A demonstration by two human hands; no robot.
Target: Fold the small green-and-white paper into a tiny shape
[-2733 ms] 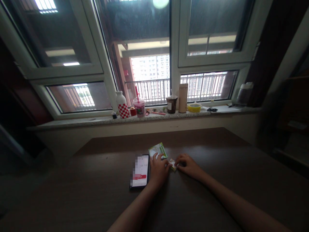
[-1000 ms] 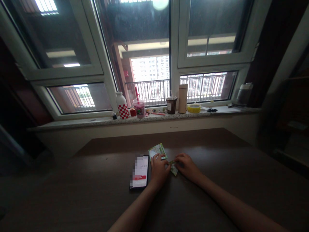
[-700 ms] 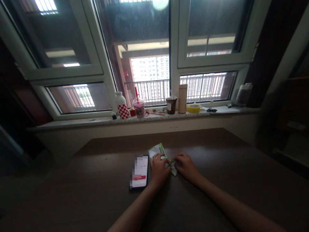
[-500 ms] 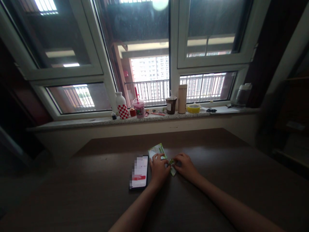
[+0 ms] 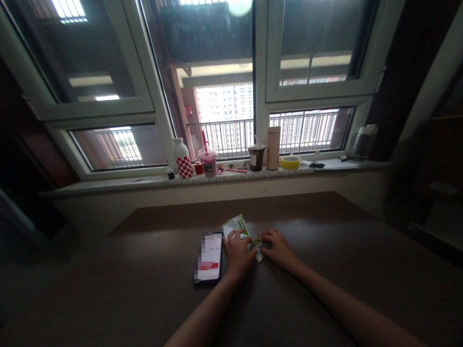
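Small green/white pkt [image 5: 258, 250] was on the table [image 5: 144, 265], btwn both hands, approx ctr, tilted relative to table edge. L hand [image 5: 239, 253] was palm-down, thumb + index at pkt's left side, other fingers spread fwd over near part of the larger green/white sachet [image 5: 236, 224]. R hand [image 5: 278, 246] was half-curled, thumb + fingertips at pkt's right side. Both hands had fingertips at the pkt, but couldn't tell if either was pinching it or just touching; contact area too small. Neither was a full fist.

Larger sachet lay flat just beyond L hand, near edge partly hidden by fingers. Phone [image 5: 210, 260] lay face-up left of L hand, just beside it; screen lit w/ red btn, part pixelated.

Bkgd: sill [image 5: 108, 183] under the window, well apart from hands. L to R on it: red/white checkered bottle [image 5: 183, 159], red can [image 5: 198, 167], pink cup [image 5: 208, 164] w/ straw, dark brown cup [image 5: 256, 159], tan flask [image 5: 273, 148] upright, yellow tape roll [image 5: 290, 163], blk scissors [image 5: 317, 165], clear jug [image 5: 366, 140] at far R end. Railing [image 5: 227, 137] + bldgs visible thru glass.
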